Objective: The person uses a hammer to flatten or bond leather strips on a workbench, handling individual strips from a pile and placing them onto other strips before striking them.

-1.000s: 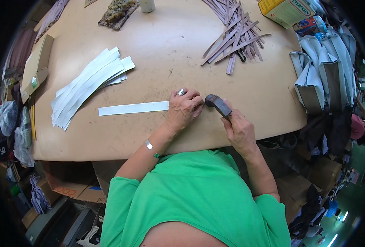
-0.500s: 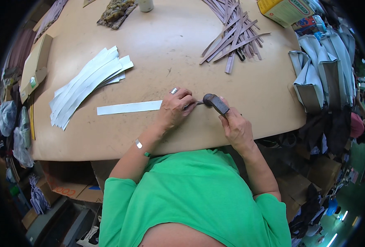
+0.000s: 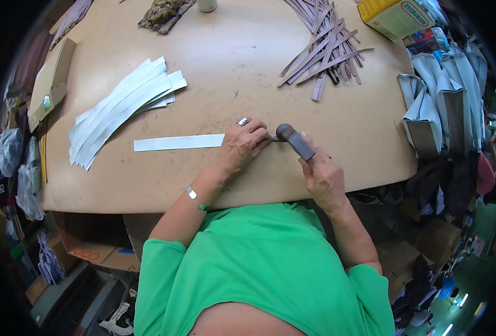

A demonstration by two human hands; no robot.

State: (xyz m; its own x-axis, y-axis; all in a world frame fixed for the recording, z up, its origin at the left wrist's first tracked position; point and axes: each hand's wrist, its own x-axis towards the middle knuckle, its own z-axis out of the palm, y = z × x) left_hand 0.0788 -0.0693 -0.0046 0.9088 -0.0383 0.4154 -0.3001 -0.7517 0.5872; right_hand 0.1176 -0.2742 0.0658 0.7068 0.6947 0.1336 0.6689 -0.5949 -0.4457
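Observation:
A long pale strip lies flat on the table, its right part under my left hand. The fingers of that hand are bent and pressed together on the strip, and a narrow, darker end sticks out past them. My right hand is wrapped round a hammer, whose handle is mostly hidden by the fingers. The dark metal hammer head has a rounded end, which is over or beside the narrow end; whether they touch I cannot tell.
A fanned stack of pale strips lies at the left. Narrow mauve strips are heaped at the far right. Folded pale-and-brown pieces hang at the right edge, below a yellow box. A beige carton stands far left, a dark crumpled lump at the back.
My view has shifted a little, so the table things sit slightly right and higher. Both hands keep their hold, and the hammer head has moved only slightly.

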